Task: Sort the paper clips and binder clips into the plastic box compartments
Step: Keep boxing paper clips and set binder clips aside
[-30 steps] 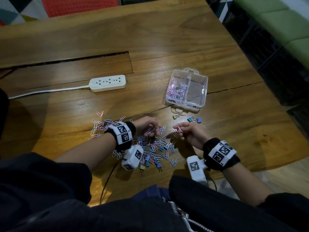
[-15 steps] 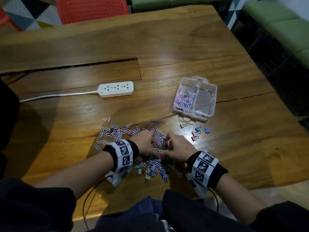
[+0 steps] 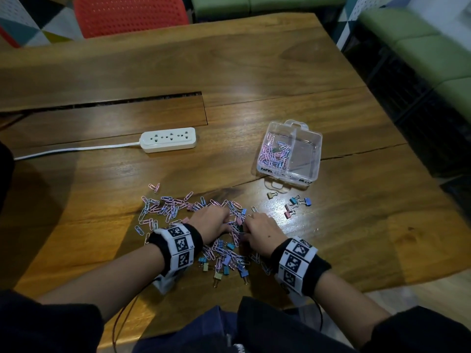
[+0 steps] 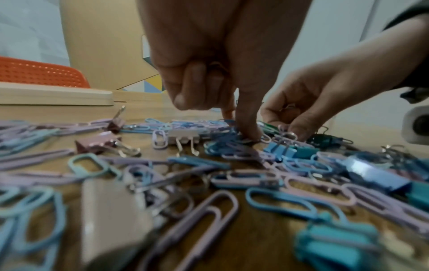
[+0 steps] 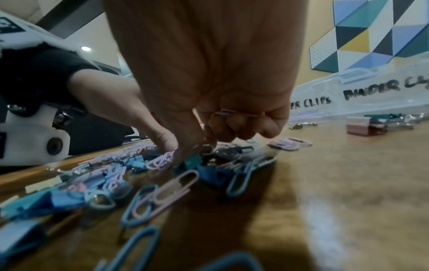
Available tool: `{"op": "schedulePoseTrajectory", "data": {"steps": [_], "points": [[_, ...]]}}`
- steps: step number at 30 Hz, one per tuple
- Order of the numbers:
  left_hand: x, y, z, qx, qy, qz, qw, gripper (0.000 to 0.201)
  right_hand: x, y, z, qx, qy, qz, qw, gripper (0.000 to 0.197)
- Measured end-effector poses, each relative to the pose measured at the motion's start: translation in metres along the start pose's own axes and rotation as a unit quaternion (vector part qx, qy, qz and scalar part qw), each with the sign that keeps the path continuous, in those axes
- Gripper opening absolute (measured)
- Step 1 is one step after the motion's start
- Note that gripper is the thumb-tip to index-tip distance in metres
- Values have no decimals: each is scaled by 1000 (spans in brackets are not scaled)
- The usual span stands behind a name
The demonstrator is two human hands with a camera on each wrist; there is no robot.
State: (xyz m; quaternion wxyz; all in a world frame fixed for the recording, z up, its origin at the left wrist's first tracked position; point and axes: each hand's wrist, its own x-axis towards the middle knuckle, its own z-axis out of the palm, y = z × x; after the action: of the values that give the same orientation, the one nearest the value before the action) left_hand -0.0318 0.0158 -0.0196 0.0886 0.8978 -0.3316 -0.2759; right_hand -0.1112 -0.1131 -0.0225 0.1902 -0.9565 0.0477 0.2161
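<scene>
Both hands came together over the pastel paper-clip and binder-clip pile [image 3: 216, 233] on the wooden surface [image 3: 254, 72]. Left hand [image 3: 211, 222] fingers [image 4: 246, 117] curl, tips pressing clips; right hand [image 3: 262, 231] pinches paper clips [image 5: 232, 112]. Clear plastic two-compartment box [image 3: 305, 159] sits apart.

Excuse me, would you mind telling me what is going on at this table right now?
A person is sorting a mixed pile of clips on a wooden table into a clear plastic box. Both hands are down in the pile: the left hand presses a fingertip onto the clips, and the right hand pinches at some beside it. The box's left compartment holds paper clips; its right one looks empty. A few binder clips lie apart near the box.
</scene>
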Motion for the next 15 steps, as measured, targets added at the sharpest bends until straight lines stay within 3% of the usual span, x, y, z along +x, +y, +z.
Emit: {"op": "schedulePoseTrajectory", "data": {"steps": [5, 7, 10, 12, 15], "points": [[4, -3, -7, -25, -40, 37, 998, 16, 3, 6, -3, 82, -8, 16, 996, 16], [5, -7, -11, -96, -58, 32, 993, 17, 2, 9, -10, 150, -5, 28, 988, 4], [7, -11, -19, -253, -93, 12, 963, 23, 0, 15, -20, 224, 11, 40, 974, 13], [8, -12, -23, -409, -116, -6, 905, 22, -1, 21, -27, 268, 12, 45, 962, 24], [16, -9, -25, -630, -96, -42, 770, 16, -5, 28, -40, 369, 7, 39, 928, 20]]}}
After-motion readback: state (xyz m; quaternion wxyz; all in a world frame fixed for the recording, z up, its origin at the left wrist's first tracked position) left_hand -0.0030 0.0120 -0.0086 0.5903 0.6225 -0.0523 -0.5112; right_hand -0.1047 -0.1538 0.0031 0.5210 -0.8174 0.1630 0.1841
